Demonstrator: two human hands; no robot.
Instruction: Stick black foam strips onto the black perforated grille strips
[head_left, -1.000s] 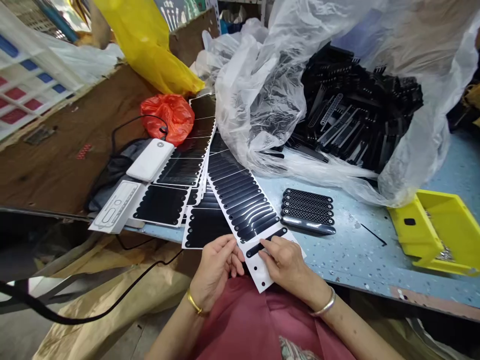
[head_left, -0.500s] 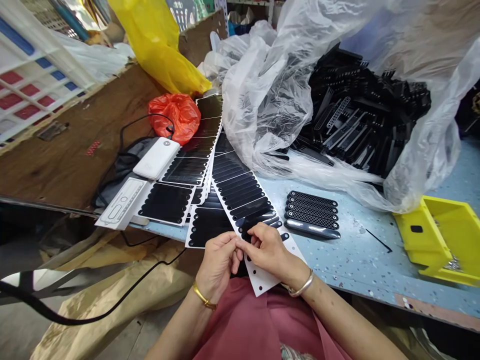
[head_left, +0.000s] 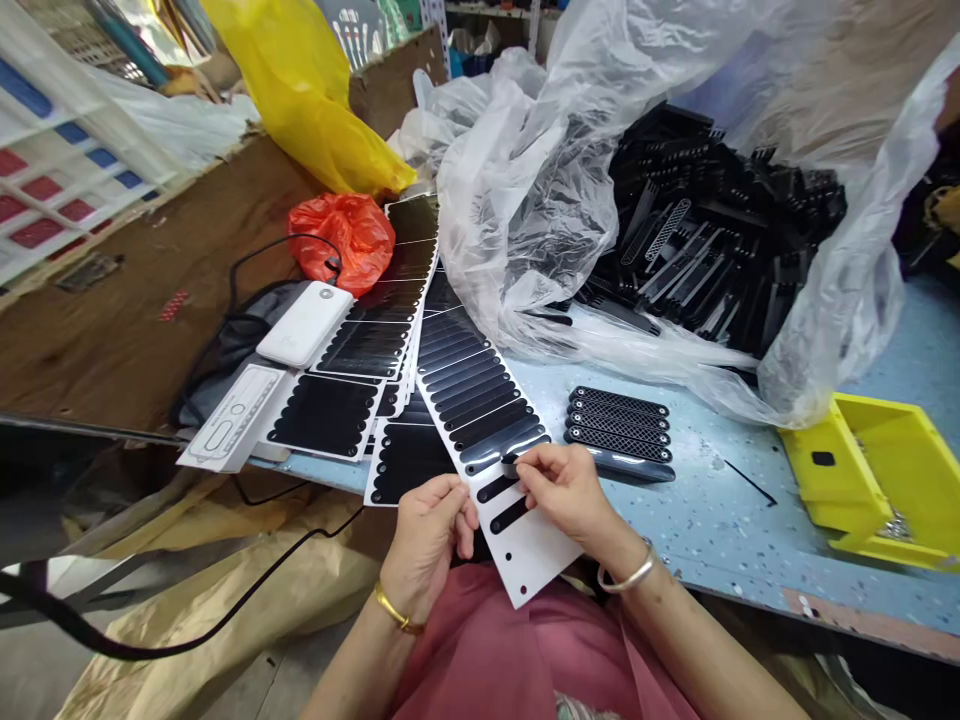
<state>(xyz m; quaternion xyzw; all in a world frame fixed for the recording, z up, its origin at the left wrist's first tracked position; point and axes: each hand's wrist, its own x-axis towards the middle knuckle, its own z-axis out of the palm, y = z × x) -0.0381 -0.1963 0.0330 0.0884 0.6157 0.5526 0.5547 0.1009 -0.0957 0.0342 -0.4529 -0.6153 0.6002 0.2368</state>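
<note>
Right hand (head_left: 562,490) had moved away from left hand (head_left: 429,525) and pinched a dark strip (head_left: 509,460); left pinched the white sheet (head_left: 529,570) between them, near end partly bared, many strips (head_left: 480,390) remaining beyond.

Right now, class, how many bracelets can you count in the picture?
2: a gold bracelet on the left wrist and a silver bracelet on the right wrist. No others show.

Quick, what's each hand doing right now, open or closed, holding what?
Left hand: closed, fingertips pinched at the left edge of the white-backed sheet.
Right hand: closed, pinching what looks like a black strip.
</note>
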